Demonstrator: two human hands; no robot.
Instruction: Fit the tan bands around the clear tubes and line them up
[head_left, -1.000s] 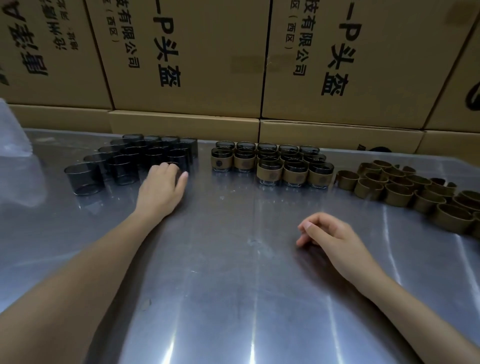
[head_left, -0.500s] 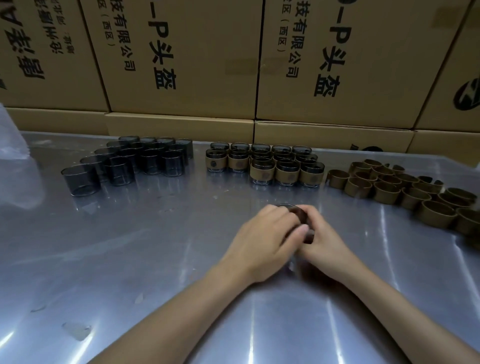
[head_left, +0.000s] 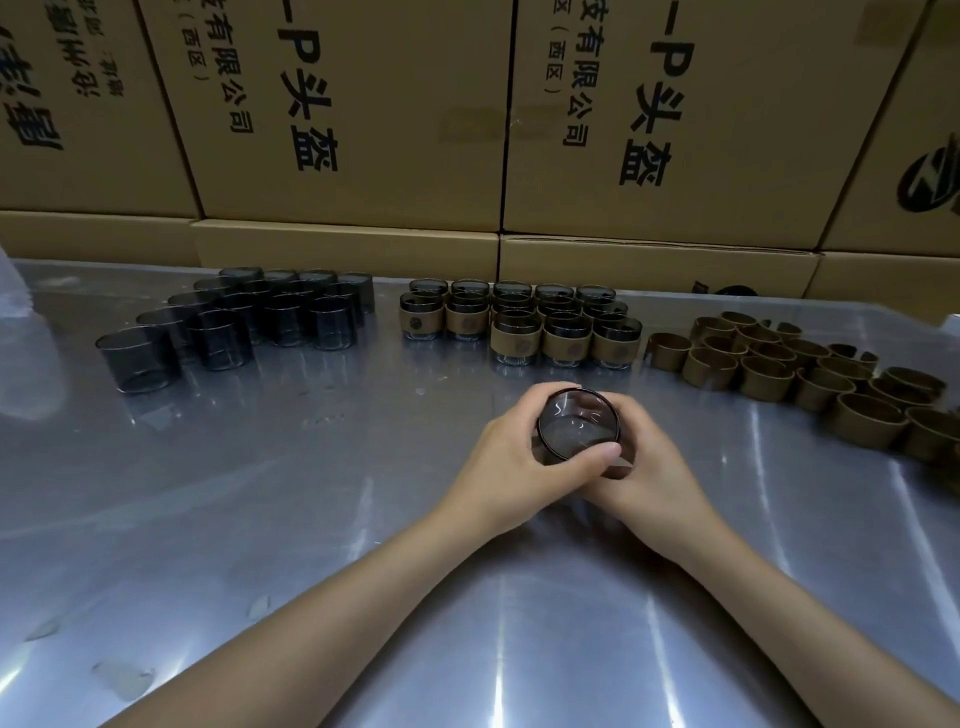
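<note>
While both hands wrap it, the smoky clear glass tube (head_left: 578, 426) sits mid-table (head_left: 311, 493). Left hand (head_left: 511, 467) and right hand (head_left: 657, 467) each keep a holding grip on it. Loose tan paper bands (head_left: 810, 374) lie at two o'clock.

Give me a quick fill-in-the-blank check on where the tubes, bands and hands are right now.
1. The clear tube being worked on is held by ____ hands, the left hand and the right hand.
2. The loose tan bands lie on the ____ side of the metal table.
3. The bare tubes stand on the ____ side.
4. The banded tubes stand between those two groups, in front of the cardboard ____.

Missing words: both; right; left; boxes
</note>
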